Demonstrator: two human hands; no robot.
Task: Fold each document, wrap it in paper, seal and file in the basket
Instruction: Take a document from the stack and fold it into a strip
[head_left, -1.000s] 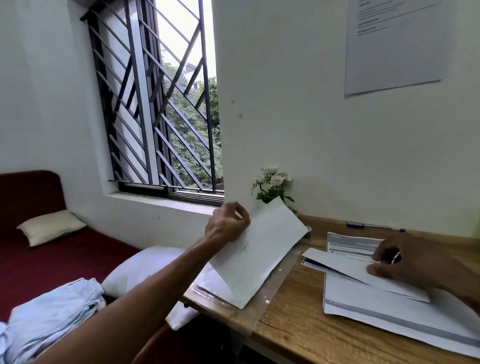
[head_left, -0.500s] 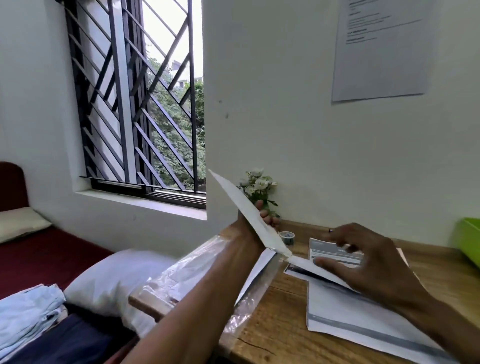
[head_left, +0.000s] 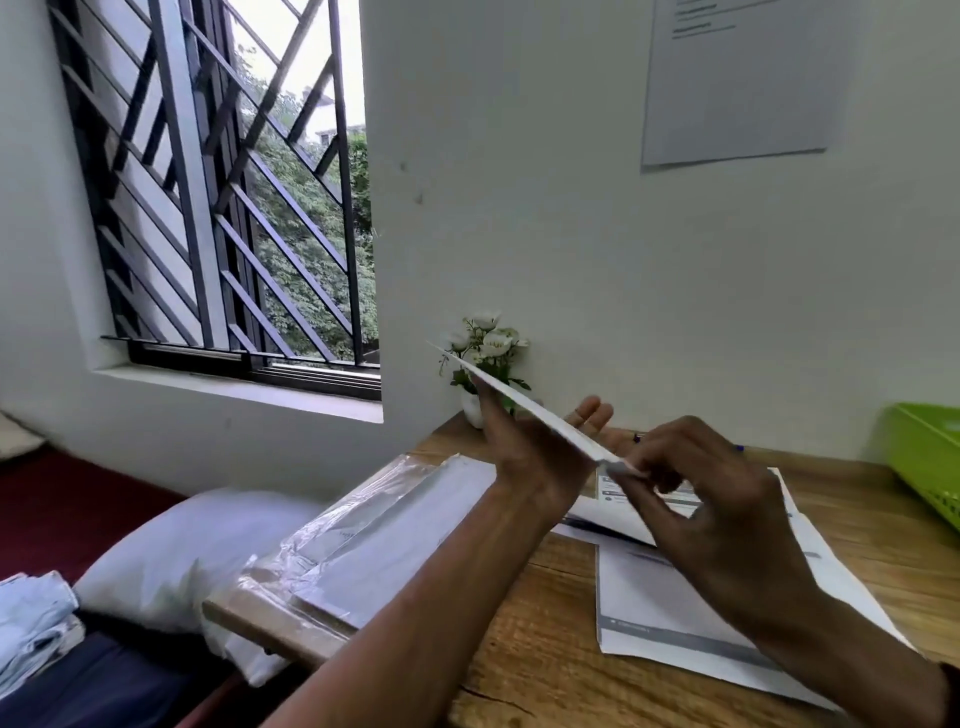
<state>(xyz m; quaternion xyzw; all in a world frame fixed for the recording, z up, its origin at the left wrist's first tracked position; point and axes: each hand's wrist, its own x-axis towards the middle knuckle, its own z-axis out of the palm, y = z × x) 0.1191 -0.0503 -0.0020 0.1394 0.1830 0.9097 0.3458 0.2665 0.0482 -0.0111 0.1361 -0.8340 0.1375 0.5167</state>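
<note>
Holding a white sheet of paper (head_left: 524, 405) edge-on above the wooden desk (head_left: 561, 665), both hands meet near mid-frame. Left hand (head_left: 530, 452): fingers run up along the sheet's near face, with fingertips showing past its far side, so the sheet sits gripped between thumb and fingers. Right hand (head_left: 696, 499): thumb and forefinger pinch the sheet's lower corner; other fingers curled loosely.

Sheet tilts from upper left down to lower right, clear of the desk surface.

On the desk under the right hand: printed documents (head_left: 675, 613) lying flat, grey band along the lower edge of the nearest one. Left of them, a stack of paper in clear plastic wrap (head_left: 374, 540) overhangs the desk corner.

Green basket (head_left: 930, 467) at the desk's far right edge, well apart from the hands. Small pot of white flowers (head_left: 488, 343) against the wall, behind the sheet's upper tip.
</note>
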